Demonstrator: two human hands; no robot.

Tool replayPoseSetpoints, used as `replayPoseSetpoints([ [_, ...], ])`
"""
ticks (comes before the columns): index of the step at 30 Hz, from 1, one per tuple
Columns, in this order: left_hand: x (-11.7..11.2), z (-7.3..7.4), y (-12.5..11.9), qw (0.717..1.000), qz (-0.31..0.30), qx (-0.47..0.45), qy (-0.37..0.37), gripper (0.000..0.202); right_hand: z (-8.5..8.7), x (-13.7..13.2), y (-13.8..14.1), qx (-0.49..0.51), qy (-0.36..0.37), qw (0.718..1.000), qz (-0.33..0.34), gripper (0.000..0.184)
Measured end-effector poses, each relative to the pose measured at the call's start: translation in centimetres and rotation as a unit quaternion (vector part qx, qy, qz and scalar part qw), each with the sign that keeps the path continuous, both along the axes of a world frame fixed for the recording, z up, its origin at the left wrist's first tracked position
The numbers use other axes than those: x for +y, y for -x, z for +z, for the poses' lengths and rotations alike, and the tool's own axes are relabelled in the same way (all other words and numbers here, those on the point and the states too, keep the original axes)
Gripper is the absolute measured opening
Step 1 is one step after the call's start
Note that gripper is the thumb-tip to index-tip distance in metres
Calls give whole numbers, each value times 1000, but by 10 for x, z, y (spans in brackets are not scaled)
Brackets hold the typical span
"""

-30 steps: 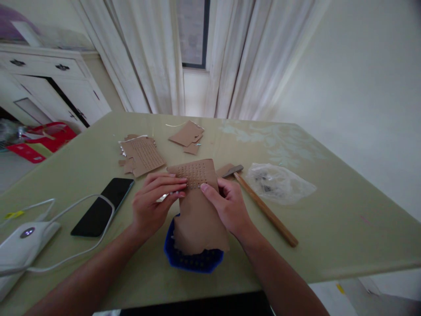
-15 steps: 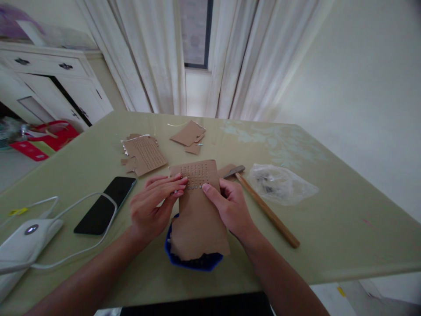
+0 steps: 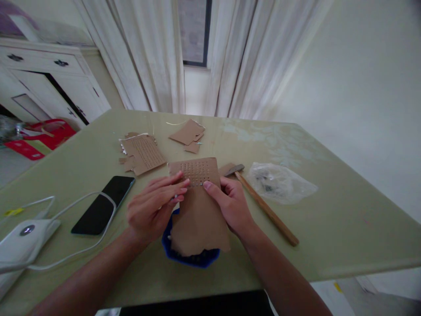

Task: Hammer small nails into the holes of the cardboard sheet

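Observation:
A brown piece of cardboard (image 3: 202, 219) with rows of small dots or holes in its upper part is held over a blue container (image 3: 190, 262). Its right edge is gripped by my right hand (image 3: 232, 206), thumb on top by the lowest row and fingers underneath. My left hand (image 3: 153, 206) is closed at the left edge, fingertips touching the cardboard near that row. Between its thumb and fingers shows a tiny pale, shiny spot, too small to name. Small dark contents show in the container, mostly covered by the cardboard.
A hammer (image 3: 266, 208) lies to the right, beside a clear plastic bag (image 3: 281, 184) with dark bits. Behind are a dotted cardboard piece (image 3: 146, 153) and cardboard scraps (image 3: 187, 133). On the left lie a phone (image 3: 101, 206) and a white power bank (image 3: 28, 245) with a cable.
My left hand has shifted slightly, its fingers drawn closer together at the cardboard's edge. The right hand keeps its grip. The whole view has shifted a little.

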State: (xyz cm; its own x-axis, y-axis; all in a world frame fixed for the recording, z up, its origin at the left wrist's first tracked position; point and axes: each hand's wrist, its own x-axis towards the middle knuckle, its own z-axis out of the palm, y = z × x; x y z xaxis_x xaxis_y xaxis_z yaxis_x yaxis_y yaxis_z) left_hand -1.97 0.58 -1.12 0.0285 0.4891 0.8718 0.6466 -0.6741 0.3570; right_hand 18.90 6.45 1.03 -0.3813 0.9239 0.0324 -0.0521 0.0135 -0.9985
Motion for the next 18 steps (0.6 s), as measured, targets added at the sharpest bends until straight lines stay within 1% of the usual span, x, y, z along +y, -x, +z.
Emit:
replayPoseSetpoints([
  [2,2,2,1,999,17,-35,-7,19,0,0,0,14,14,1000,-8,36],
  [4,6,5,4,994,48,-100,-3,14,-1,1,-1,18,20,999,-19,36],
  [5,8,6,6,989,62,-132,10,13,-2,2,-1,23,26,999,-24,36],
  [7,15,6,13,975,94,-189,74,20,-4,4,-1,36,34,998,-40,35],
  [9,24,1,23,949,121,-219,194,31,-7,7,-2,55,39,996,-64,33],
  [11,34,-7,35,913,121,-199,334,42,-10,10,-2,75,50,992,-87,32],
  [13,44,-15,45,883,107,-145,433,45,-12,13,-2,86,64,989,-103,32],
  [15,50,-22,53,859,104,-86,494,47,-13,15,-2,91,74,987,-108,32],
  [18,53,-26,56,833,124,-23,538,52,-13,17,-2,102,79,986,-109,31],
])
